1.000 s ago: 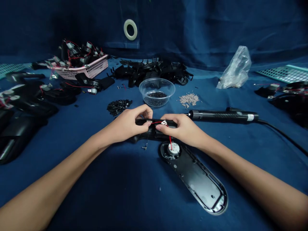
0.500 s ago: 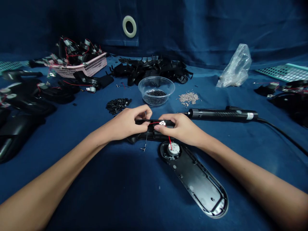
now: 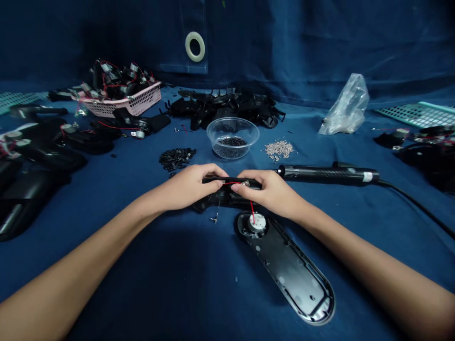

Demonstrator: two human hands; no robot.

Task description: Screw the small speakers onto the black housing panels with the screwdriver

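A black plastic housing (image 3: 229, 199) with an open inner side lies crosswise in both hands. My left hand (image 3: 192, 187) is closed on its left end, thumb on the near side. My right hand (image 3: 275, 192) grips the right end, its thumb against a small metal contact plate (image 3: 245, 183). A red wire (image 3: 232, 183) runs along the housing between the thumbs. Below the left thumb dangles a small metal spring contact (image 3: 213, 219) on a thin lead. A round white-capped motor (image 3: 257, 222) sits on a long black cover (image 3: 302, 279), joined by red wire.
Behind the hands stand a clear bowl (image 3: 232, 130) of black screws, silver screws (image 3: 279, 149) and small black pieces (image 3: 177, 158). An electric screwdriver (image 3: 330, 174) lies right. Around are a pink basket (image 3: 142, 102), black shells (image 3: 227, 104), a plastic bag (image 3: 346, 106) and black assemblies (image 3: 46, 147).
The metal plate at my right thumb has tipped and sits lower against the housing. My left fingers have straightened along the housing's far edge. The view has shifted slightly.
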